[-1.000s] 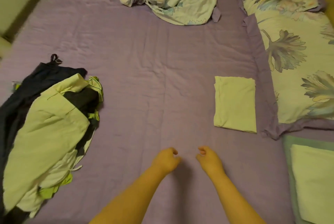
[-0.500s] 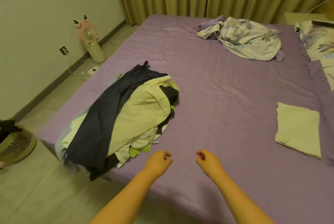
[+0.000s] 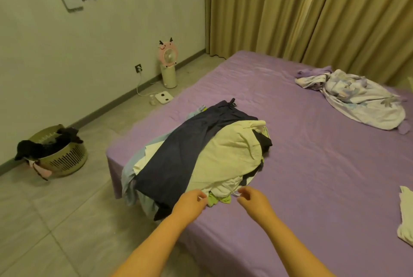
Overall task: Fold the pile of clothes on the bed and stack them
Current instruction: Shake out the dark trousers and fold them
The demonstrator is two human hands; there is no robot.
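Observation:
A pile of unfolded clothes (image 3: pixel 223 156) lies at the near left corner of the purple bed (image 3: pixel 324 176). A dark navy garment (image 3: pixel 178 160) drapes over the pile, a pale yellow one (image 3: pixel 228 153) sits beside it, and lime-green cloth (image 3: pixel 218 200) pokes out at the near edge. My left hand (image 3: pixel 192 204) and my right hand (image 3: pixel 253 200) hover at that near edge with fingers loosely curled, holding nothing. A folded pale yellow cloth (image 3: pixel 405 221) lies at the right edge of the view.
A crumpled floral sheet (image 3: pixel 357 98) lies on the far part of the bed. On the floor to the left stand a laundry basket (image 3: pixel 60 158) with dark clothes, a small pink fan (image 3: pixel 168 64) and a white scale (image 3: pixel 164 97). Curtains (image 3: pixel 301 8) hang behind.
The view has swung left from the folded cloth toward the pile. Both hands have moved forward to the pile's near edge.

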